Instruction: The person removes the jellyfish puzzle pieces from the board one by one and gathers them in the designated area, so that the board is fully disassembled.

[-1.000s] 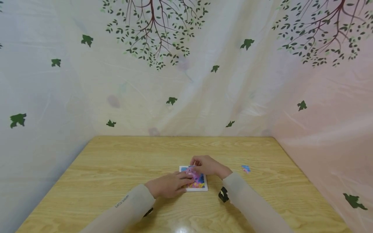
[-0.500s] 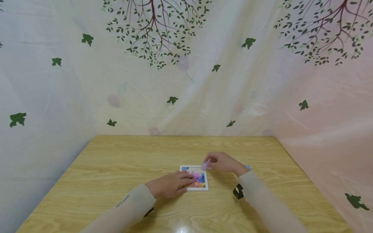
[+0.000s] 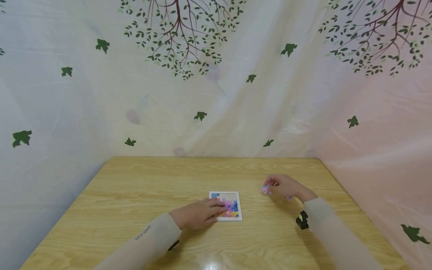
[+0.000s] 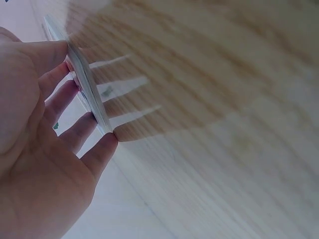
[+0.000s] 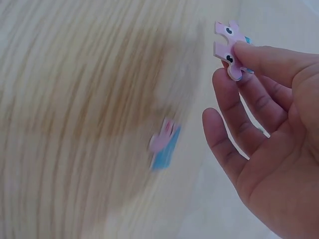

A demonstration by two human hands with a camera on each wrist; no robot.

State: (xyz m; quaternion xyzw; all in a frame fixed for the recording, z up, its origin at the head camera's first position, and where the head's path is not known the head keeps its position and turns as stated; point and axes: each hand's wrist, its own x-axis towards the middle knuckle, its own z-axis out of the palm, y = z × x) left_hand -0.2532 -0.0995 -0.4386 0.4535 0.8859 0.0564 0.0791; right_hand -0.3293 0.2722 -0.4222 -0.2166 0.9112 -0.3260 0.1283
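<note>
My left hand (image 3: 198, 214) lies over the left part of a small white-framed jigsaw puzzle (image 3: 240, 210), fingers nearly straight. In the left wrist view, that hand's fingertips (image 4: 102, 147) touch the frame's thin edge (image 4: 92, 94). Pink, blue and yellow pieces fill the lower part of the puzzle; pale backing shows along its upper part. Off to the right, my right hand (image 3: 287, 186) pinches a pink puzzle piece with printed eyes (image 5: 230, 55) between thumb and fingers, above the table. Below this hand lies a loose pink-and-blue puzzle piece (image 5: 166, 144), mostly hidden in the head view.
The wooden table (image 3: 162, 176) reaches back to a pale hanging curtain (image 3: 162, 123) printed with trees and leaves. More curtain encloses the left and right sides. A black wrist strap mount (image 3: 302, 220) hangs under the right wrist.
My right hand has lifted the pink piece from the top of the puzzle and carried it right, over the loose piece. Pale backing has come into view there. The left hand stays put.
</note>
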